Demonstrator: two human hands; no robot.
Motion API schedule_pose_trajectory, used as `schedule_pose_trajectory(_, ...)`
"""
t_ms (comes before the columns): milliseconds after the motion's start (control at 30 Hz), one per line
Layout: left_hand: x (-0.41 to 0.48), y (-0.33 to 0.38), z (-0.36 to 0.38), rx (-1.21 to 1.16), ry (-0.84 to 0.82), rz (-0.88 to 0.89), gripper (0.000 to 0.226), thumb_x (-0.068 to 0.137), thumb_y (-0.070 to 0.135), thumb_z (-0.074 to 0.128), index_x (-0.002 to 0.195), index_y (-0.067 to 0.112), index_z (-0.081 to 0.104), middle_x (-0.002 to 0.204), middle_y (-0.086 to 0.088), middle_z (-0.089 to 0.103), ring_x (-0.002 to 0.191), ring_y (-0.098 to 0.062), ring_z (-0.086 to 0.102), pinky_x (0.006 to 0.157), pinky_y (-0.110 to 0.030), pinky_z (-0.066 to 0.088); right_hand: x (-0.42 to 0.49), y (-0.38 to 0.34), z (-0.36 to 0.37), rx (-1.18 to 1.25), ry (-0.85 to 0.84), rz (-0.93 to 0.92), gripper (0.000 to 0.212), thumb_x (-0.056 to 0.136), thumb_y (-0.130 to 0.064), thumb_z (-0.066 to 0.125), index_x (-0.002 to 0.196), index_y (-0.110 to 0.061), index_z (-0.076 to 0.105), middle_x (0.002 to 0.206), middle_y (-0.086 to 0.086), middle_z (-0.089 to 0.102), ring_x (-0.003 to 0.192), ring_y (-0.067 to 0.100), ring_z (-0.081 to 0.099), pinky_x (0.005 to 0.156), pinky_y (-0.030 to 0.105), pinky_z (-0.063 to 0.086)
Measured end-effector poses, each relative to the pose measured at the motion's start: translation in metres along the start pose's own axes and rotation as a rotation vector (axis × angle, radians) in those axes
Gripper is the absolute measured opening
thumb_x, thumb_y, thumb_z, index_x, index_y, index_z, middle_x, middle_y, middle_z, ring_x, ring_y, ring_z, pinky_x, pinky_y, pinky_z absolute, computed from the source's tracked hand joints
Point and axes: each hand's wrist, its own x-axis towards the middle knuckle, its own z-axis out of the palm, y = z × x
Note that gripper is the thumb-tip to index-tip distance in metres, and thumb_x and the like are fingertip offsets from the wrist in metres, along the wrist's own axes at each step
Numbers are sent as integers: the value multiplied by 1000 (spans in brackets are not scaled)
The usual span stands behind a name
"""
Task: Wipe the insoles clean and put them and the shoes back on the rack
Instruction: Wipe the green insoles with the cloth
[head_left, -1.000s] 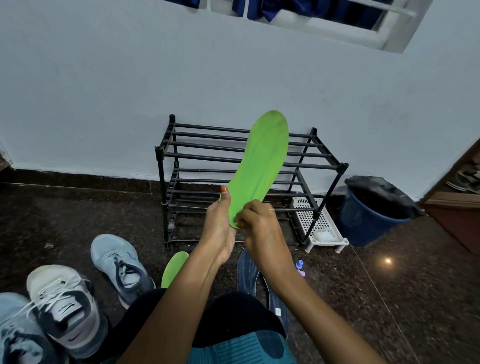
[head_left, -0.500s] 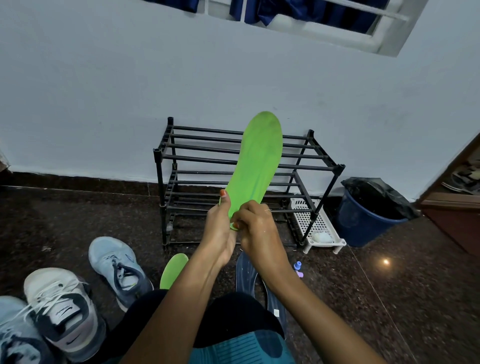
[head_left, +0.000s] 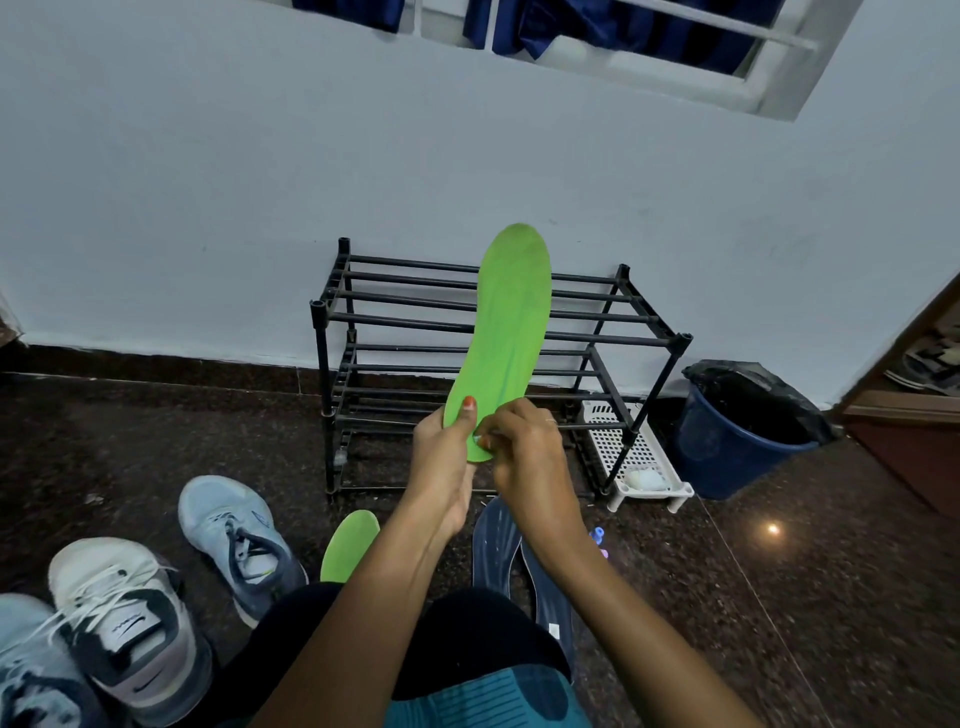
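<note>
Underfoot, a dark speckled polished stone floor runs back to a pale blue-white painted wall, and a black metal-tube shoe rack stands against that wall with bare shelves. High above the rack is a white-barred window. Just right of the rack sits a blue plastic bucket lined with a black bag, and a white perforated plastic tray pokes out from under the rack's right end.

A bright green foam insole is held upright in the air in front of the rack, toe up, its face matt and faintly smudged. The left hand grips its heel end, thumb pressed flat on the green face and fingers behind. The right hand has its fingers curled, tips bunched and pinching at the heel edge; a small pale bit shows there, too small to tell.

On the floor in front of the rack lie a second green insole and two navy ribbed insoles. Front-left of the rack are a light blue mesh sneaker and a white and grey laced sneaker.
</note>
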Motion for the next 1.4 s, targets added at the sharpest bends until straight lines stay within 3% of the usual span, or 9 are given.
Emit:
schedule_pose_trajectory(133, 1, 0, 2, 38, 15, 24, 26, 97, 6, 41, 118, -1, 55, 89, -5, 65, 78, -15, 62, 68, -22, 54, 15, 7, -2, 1, 44, 83, 19, 77, 15, 54, 83, 1, 66, 87, 11, 57, 84, 23, 47, 66, 10, 33)
schedule_pose_trajectory(233, 1, -1, 3, 79, 34, 36, 23, 97, 6, 42, 116, 2, 56, 88, -4, 64, 78, -14, 61, 69, -24, 52, 25, 16, -2, 30, 100, 144, 19, 78, 16, 53, 85, 4, 66, 87, 14, 58, 85, 31, 52, 72, 36, 47)
schedule_pose_trajectory(267, 1, -2, 2, 85, 43, 43, 22, 97, 6, 43, 114, 3, 56, 88, -3, 64, 78, -14, 61, 69, -24, 52, 25, 16, -2, 31, 103, 150, 20, 78, 16, 52, 85, 4, 66, 87, 14, 58, 86, 32, 52, 72, 38, 47)
schedule_pose_trajectory(400, 2, -2, 0, 55, 74, 68, 20, 97, 4, 43, 109, 5, 58, 87, -4, 64, 80, -16, 61, 68, -24, 52, 12, 5, 3, -3, 69, 97, 21, 77, 16, 52, 86, 4, 66, 88, 13, 56, 85, 24, 46, 65, 12, 30)
schedule_pose_trajectory(567, 2, -3, 2, 50, 59, 79, 17, 97, 4, 43, 102, 7, 58, 87, -5, 64, 78, -16, 62, 63, -18, 53, 0, -2, 6, 27, 65, 48, 25, 72, 20, 50, 79, 1, 65, 81, 9, 54, 79, 16, 40, 67, 5, 30)
schedule_pose_trajectory(900, 3, -6, 3, 83, 84, 82, 18, 97, 5, 43, 108, 8, 58, 89, -4, 64, 80, -15, 61, 67, -25, 52, 27, 6, 4, 104, 148, 209, 18, 78, 15, 53, 82, 3, 66, 87, 14, 61, 86, 29, 55, 71, 35, 47)
schedule_pose_trajectory(1133, 4, -8, 0, 67, 104, 106, 18, 97, 5, 43, 103, 7, 60, 89, -5, 65, 85, -18, 63, 82, -29, 51, 4, -11, 4, 78, 27, 115, 19, 79, 14, 52, 79, 0, 65, 83, 7, 56, 82, 19, 49, 62, 16, 30)
schedule_pose_trajectory(1233, 3, -8, 3, 63, 85, 120, 18, 97, 5, 42, 103, 10, 59, 89, -3, 65, 83, -15, 63, 79, -25, 51, 10, -9, 2, 170, 72, 156, 19, 78, 15, 51, 75, 1, 64, 79, 9, 57, 78, 23, 54, 60, 17, 36)
schedule_pose_trajectory(1400, 4, -7, 2, 80, 83, 105, 20, 97, 7, 43, 109, 8, 59, 90, -3, 65, 81, -15, 62, 71, -25, 52, 23, -2, 3, 219, 131, 241, 16, 81, 13, 53, 80, 4, 66, 81, 15, 63, 69, 13, 55, 54, 4, 37)
